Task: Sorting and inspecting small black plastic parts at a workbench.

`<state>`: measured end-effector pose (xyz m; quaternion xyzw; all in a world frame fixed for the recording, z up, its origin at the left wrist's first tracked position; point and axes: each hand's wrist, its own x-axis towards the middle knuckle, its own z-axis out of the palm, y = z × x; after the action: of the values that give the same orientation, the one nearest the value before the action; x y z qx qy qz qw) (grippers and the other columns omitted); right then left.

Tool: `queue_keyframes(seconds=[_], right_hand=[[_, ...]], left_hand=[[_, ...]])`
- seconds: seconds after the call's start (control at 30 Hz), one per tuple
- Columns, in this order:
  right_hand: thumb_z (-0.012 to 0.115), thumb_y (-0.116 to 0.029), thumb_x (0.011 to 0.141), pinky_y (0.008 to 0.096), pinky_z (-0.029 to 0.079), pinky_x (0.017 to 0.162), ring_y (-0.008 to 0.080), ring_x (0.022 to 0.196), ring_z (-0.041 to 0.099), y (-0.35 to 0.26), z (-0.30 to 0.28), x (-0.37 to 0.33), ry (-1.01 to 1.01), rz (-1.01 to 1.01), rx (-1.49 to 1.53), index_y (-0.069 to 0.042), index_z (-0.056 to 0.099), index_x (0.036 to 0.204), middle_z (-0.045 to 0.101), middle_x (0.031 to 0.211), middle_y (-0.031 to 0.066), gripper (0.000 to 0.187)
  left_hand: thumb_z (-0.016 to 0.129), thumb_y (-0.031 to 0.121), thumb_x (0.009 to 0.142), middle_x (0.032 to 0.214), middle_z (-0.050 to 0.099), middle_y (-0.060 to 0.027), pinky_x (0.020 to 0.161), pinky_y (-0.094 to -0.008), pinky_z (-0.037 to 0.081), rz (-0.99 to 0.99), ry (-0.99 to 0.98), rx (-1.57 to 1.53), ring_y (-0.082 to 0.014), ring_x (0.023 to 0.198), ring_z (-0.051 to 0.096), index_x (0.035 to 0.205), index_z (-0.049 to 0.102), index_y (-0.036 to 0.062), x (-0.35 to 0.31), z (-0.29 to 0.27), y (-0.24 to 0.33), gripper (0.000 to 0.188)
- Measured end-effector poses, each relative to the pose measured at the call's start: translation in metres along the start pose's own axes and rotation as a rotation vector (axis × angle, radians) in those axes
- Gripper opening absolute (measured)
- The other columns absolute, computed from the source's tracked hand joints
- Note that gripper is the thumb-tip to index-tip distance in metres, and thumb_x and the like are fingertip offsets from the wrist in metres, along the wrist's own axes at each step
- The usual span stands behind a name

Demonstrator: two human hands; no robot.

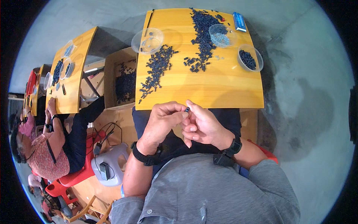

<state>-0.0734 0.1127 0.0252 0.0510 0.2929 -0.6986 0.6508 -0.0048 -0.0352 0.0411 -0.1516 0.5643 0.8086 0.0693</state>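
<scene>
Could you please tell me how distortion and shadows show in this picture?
Head view: the yellow table curves at its far edge; a soft shadow darkens the grey surface on the right; the small dark piece in the left hand shows little detail.

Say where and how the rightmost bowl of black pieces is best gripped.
Probably grip the bowl by its right rim, coming from the right: its clear wall rises above the black pieces, and it stands at the table's right edge.
</scene>
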Motion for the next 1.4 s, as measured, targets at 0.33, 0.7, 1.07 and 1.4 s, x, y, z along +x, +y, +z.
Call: queue_keyframes(seconds=[0.33,0.7,1.07,1.4], right_hand=[[0.033,-0.053,0.095,0.0394,0.052,0.044,0.0130,0.037,0.042,-0.004,-0.004,0.000,-0.079,0.020,-0.004,-0.008,0.048,0.069,0.036,0.051,-0.0027,0.054],[0.050,-0.035,0.092,0.0260,0.045,0.038,0.0096,0.036,0.045,-0.065,-0.038,-0.024,0.556,-0.577,-0.658,-0.005,0.055,0.069,0.048,0.050,0.0004,0.038],[0.057,-0.032,0.085,0.0446,0.047,0.066,0.0405,0.076,0.060,-0.210,-0.167,-0.052,1.330,-0.784,-1.809,0.000,0.062,0.078,0.063,0.078,0.0219,0.033],[0.057,-0.019,0.083,0.0456,0.047,0.070,0.0378,0.082,0.060,-0.133,-0.137,0.041,0.749,-0.812,-1.763,-0.005,0.059,0.088,0.062,0.084,0.0196,0.015]], left_hand=[[0.059,0.001,0.084,0.073,0.064,-0.0027,0.064,-0.0214,0.046,0.019,-0.023,0.011,-0.0070,0.065,0.058,0.084,0.065,-0.0019,0.001,-0.001,0.002,0.007],[0.060,0.006,0.084,0.073,0.056,0.0005,0.054,-0.0198,0.040,0.010,0.225,0.009,-0.0061,0.059,0.049,0.112,0.056,-0.0035,0.021,0.001,-0.039,0.030],[0.059,0.009,0.084,0.070,0.057,-0.0033,0.050,-0.0219,0.044,-0.140,0.257,0.109,-0.0084,0.055,0.051,0.105,0.058,-0.0065,0.078,-0.031,-0.082,0.026],[0.056,0.012,0.087,0.078,0.059,-0.0074,0.045,-0.0240,0.047,-0.178,0.325,0.070,-0.0148,0.052,0.059,0.101,0.058,-0.0051,0.091,-0.041,-0.083,0.022]])
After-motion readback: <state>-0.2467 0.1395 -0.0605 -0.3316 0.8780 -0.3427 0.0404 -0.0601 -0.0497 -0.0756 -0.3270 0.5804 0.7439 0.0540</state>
